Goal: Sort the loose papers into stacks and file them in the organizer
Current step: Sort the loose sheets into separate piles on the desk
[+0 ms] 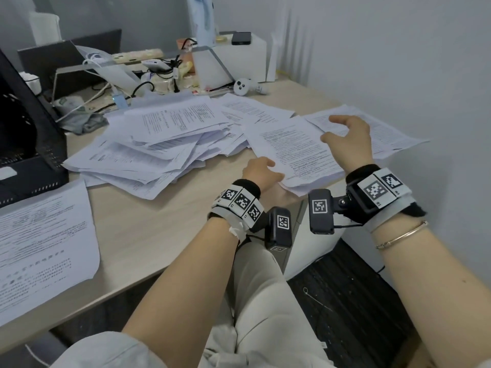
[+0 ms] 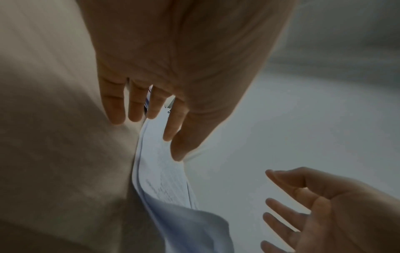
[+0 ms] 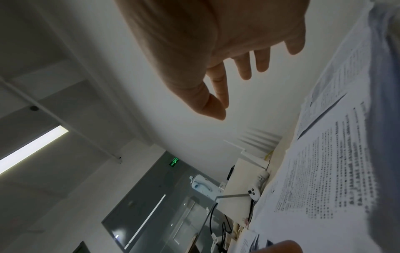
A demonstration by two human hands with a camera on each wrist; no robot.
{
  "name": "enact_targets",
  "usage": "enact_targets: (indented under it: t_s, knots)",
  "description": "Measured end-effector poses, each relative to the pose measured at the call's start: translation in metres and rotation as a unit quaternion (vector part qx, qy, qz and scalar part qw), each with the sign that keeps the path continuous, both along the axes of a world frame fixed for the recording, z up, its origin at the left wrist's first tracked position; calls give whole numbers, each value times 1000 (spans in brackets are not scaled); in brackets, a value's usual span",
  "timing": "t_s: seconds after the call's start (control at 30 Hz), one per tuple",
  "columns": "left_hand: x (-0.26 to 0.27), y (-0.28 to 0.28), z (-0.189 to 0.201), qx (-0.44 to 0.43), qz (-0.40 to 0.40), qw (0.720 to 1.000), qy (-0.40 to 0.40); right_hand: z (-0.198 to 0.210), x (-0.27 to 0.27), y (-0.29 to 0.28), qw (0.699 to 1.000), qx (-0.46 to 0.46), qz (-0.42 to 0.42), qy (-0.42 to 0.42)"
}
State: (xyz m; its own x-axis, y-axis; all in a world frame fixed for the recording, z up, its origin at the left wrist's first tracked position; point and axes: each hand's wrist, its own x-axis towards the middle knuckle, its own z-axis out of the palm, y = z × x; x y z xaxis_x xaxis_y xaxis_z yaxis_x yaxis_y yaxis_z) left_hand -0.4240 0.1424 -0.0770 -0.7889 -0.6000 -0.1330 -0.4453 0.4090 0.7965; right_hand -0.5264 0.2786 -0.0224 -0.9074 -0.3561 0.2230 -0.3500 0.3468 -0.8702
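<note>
A stack of printed papers (image 1: 295,152) lies at the desk's near right edge, its near corner hanging past the edge. My left hand (image 1: 267,170) pinches that stack's near left corner, thumb on top; in the left wrist view the sheets (image 2: 164,179) run between the thumb and fingers (image 2: 138,109). My right hand (image 1: 333,128) hovers open over the stack's far right side, fingers spread, holding nothing (image 3: 236,85). A large loose pile of papers (image 1: 159,139) spreads across the desk's middle. The black organizer (image 1: 29,155) stands at the far left.
More sheets (image 1: 377,128) lie right of the stack near the wall. A single printed sheet (image 1: 39,243) lies at the near left. Cables, a monitor stand (image 1: 210,67), a white box and a small white controller (image 1: 243,87) crowd the back. The desk edge (image 1: 164,272) runs diagonally.
</note>
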Motion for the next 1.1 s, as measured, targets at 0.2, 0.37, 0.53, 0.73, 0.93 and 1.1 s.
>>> enact_targets:
  t_s: [0.2,0.37,0.53,0.73,0.93,1.1]
  knots:
    - [35,-24,20,-22,6,999,40,7,22,-33,998,-22,51,-9]
    - [71,-64,39,-18,79,993,81,6,47,-79,992,12,126,6]
    - [108,-107,49,-39,141,986,84,3,74,-135,979,36,200,-5]
    - [153,-167,51,-83,202,975,28,6,104,-201,959,83,272,9]
    - [189,-218,39,-145,210,957,-138,0,125,-260,937,146,317,9]
    - [200,-235,16,-146,161,951,-220,-11,130,-298,918,197,343,12]
